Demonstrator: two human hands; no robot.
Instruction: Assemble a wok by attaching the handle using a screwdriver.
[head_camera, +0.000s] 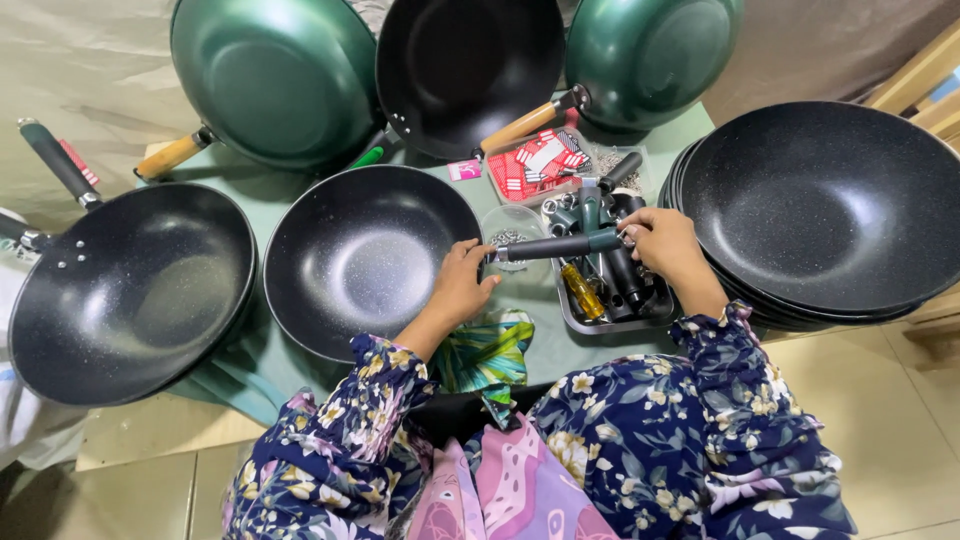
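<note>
Two hands work one dark pan handle (560, 245): left hand (462, 285) pinches its metal end at the rim of the handleless black pan (365, 260), mid-table; right hand (665, 245) grips the far end w/ fingers curled, over the metal tray (575, 318) of tools. Best approach, I'd judge: keep handle level, seat end square vs rim, steady pan so it can't spin.
</note>
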